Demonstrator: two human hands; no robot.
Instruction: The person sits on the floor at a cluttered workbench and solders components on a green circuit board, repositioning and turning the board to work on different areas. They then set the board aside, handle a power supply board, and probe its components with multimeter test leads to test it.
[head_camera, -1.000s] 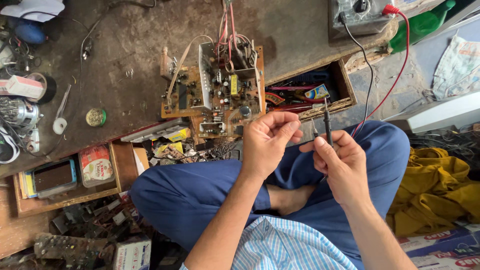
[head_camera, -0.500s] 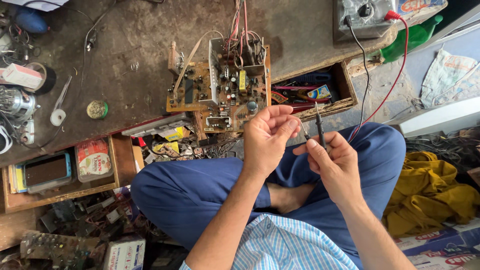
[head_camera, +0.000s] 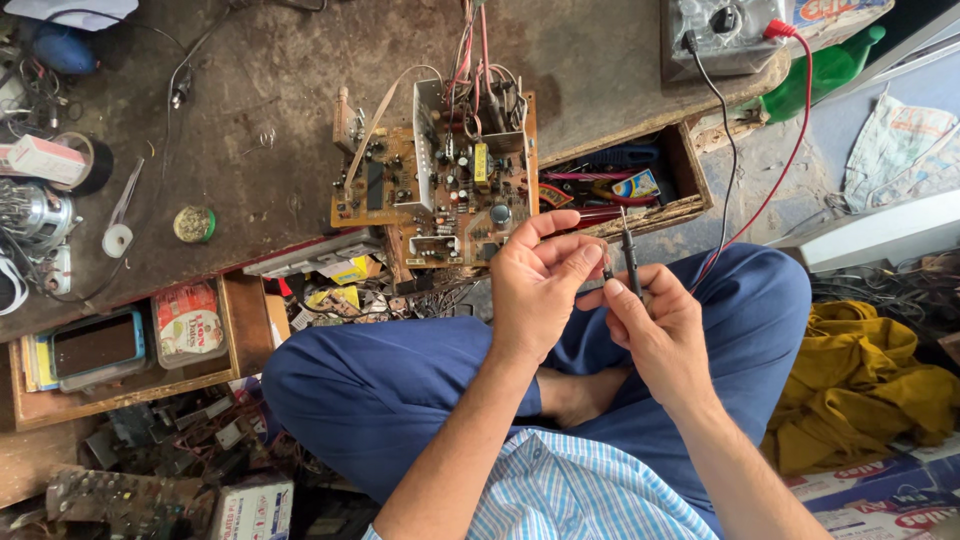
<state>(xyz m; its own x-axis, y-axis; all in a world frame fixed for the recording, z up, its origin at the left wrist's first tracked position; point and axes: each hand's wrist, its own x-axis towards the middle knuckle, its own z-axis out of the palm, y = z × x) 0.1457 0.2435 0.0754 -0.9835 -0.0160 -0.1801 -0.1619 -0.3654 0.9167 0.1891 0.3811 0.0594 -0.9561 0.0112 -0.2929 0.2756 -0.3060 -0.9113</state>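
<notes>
On the far left of the workbench (head_camera: 250, 90) lie one white roll of tape (head_camera: 117, 240) and one small round green tin (head_camera: 194, 224). Below them, an open drawer (head_camera: 130, 385) holds one dark phone-like device with a blue edge (head_camera: 96, 345) and one red-and-white packet (head_camera: 187, 322). Further right, one brown circuit board (head_camera: 440, 190) sits at the bench edge, crowded with components and trailing a bundle of red and white wires at its top.

Over the lap, in blue trousers (head_camera: 400, 400), two hands meet. The left hand (head_camera: 540, 285) has thumb and fingers pinched together on something small that I cannot make out, right beside the probe. The right hand (head_camera: 660, 325) is clamped on one black test probe (head_camera: 630, 258), held upright with its tip pointing up, just touching the left fingertips.

Behind the hands, a second open drawer (head_camera: 690, 170) shows assorted tools. At top right stands one grey meter (head_camera: 725, 35), with two leads running from it: one black lead (head_camera: 728, 150) and one red lead (head_camera: 785, 170). A mustard-yellow cloth (head_camera: 860, 385) is heaped on the far right.
</notes>
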